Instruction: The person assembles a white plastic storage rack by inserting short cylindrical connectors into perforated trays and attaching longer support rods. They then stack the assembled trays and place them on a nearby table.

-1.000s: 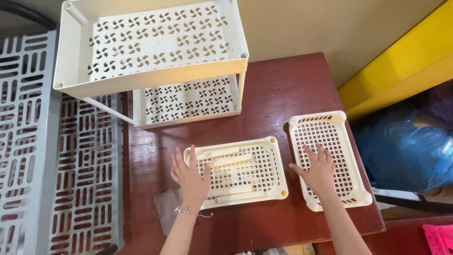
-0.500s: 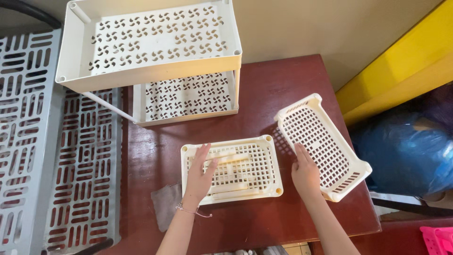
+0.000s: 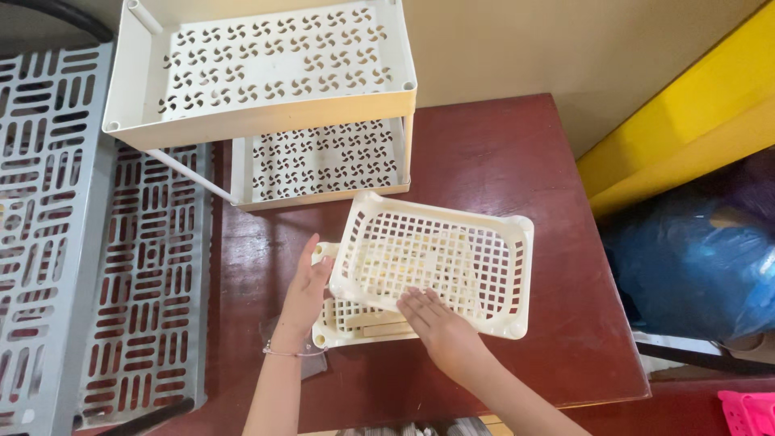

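Observation:
Two cream perforated plastic baskets are on the dark red table (image 3: 500, 153). My right hand (image 3: 436, 327) grips the near rim of the upper basket (image 3: 440, 258), which is tilted and sits over the lower basket (image 3: 351, 323). My left hand (image 3: 305, 291) rests flat with fingers apart against the left edge of the lower basket, touching the upper one's corner. Most of the lower basket is hidden beneath the upper one.
A cream two-tier perforated rack (image 3: 266, 73) stands at the table's back left. Grey slotted plastic shelving (image 3: 73, 242) lies to the left. A yellow surface (image 3: 686, 113) and a blue plastic bag (image 3: 694, 266) are on the right, and a pink basket corner (image 3: 747, 412) at bottom right.
My right hand has lifted the right-hand basket and carried it left, over the middle basket. My left hand has stayed at the middle basket's left edge.

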